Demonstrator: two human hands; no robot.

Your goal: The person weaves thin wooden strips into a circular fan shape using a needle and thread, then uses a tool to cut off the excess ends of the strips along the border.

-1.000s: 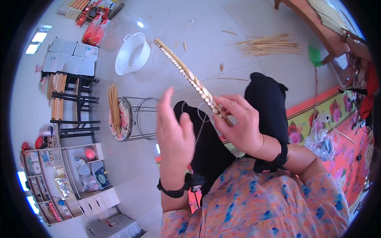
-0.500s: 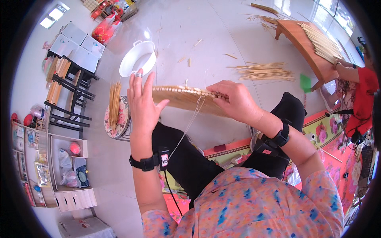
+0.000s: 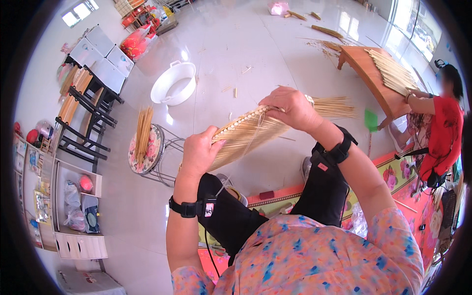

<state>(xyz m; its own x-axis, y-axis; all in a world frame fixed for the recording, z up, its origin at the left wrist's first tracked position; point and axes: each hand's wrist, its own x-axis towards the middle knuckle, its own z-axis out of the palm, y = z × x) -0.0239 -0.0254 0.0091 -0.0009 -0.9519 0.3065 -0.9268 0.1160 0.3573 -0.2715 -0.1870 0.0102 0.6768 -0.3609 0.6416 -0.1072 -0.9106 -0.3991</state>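
Observation:
A mat of pale, thin plant stalks [image 3: 250,137] bound side by side is held up in front of me, tilted, its left end lower than its right. The round cut ends of the stalks form a row along its upper edge. My left hand [image 3: 200,150] is closed on the left end, thumb on the near face. My right hand [image 3: 291,109] grips the upper edge toward the right, fingers over the top. A white thread [image 3: 249,133] hangs across the near face and runs down toward my left wrist. Its start at the right hand is partly hidden.
Loose stalks [image 3: 143,135] lie on a floral stool [image 3: 132,150] at left, with more stalks [image 3: 337,106] on the floor behind my right hand. A white basin [image 3: 169,91] stands beyond the stool. At right, a person in red [image 3: 440,130] handles stalks on a wooden table [image 3: 361,66].
My left hand has moved down and right, closing on the mat's left end from an open spread. The mat now slants, its left end lower. My right hand has shifted slightly and still grips the edge.

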